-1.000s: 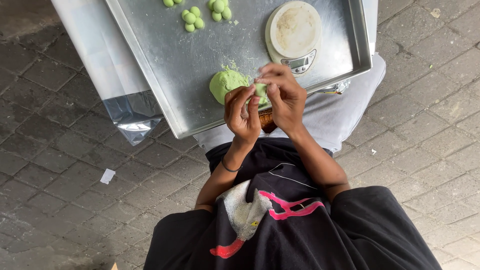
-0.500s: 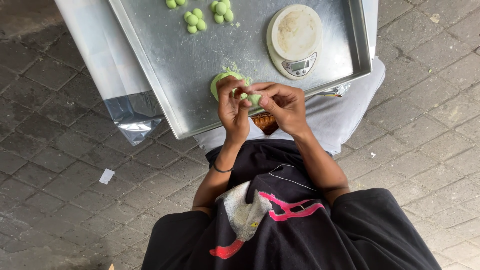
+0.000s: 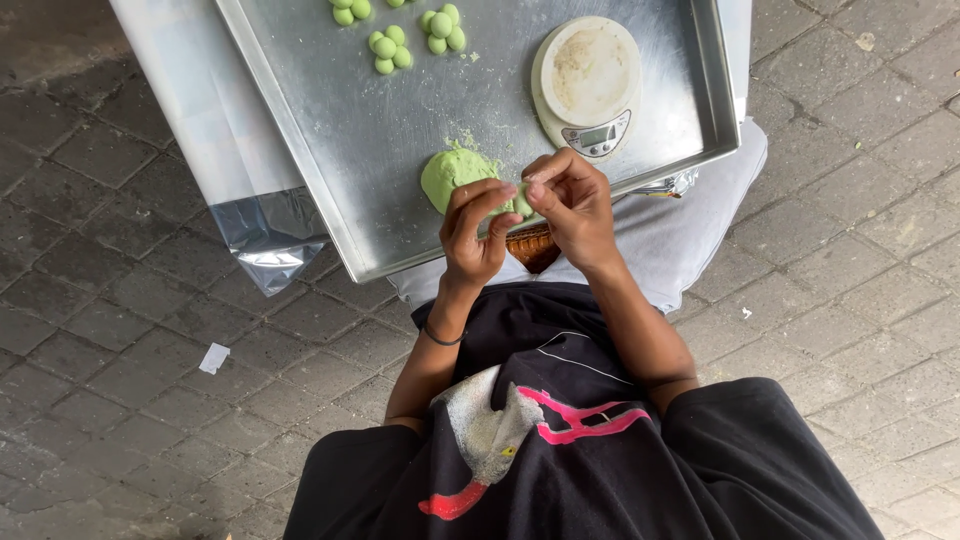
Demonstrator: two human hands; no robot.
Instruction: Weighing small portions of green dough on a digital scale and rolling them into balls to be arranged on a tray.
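Head camera looks straight down at a lump of green dough (image 3: pixel 452 178) that lies on a large metal tray (image 3: pixel 330 150), near the tray's front edge. Both hands meet just beside this lump, on its right side. The left hand (image 3: pixel 475 232) has its fingers curled narrow, with the fingertips pointing up toward the dough. The right hand (image 3: pixel 572 205) is also curled, and its thumb and first fingers pinch a small piece of green dough (image 3: pixel 521 204) together with the fingers of the left hand. Only a little of this piece shows between the fingertips, so its shape I cannot tell. A thin dark band (image 3: pixel 440 337) is around the left wrist.

Further back on the tray stands a round kitchen scale (image 3: pixel 587 78) with a pale, dusty plate and a small display at its front side. It is to the right of the lump and apart from it. At the far side of the tray lie small green balls (image 3: pixel 388 48) in little clusters, well apart from the hands. Some green crumbs are scattered near the lump.

Under the tray is a table with a light cover (image 3: pixel 195 95), and a clear plastic sheet (image 3: pixel 268 235) hangs at its left corner. The person wears a black shirt (image 3: pixel 560 450) with a red and white print. The ground is grey paving stones (image 3: pixel 110 330), with a small white scrap (image 3: pixel 214 357) on them at the left.
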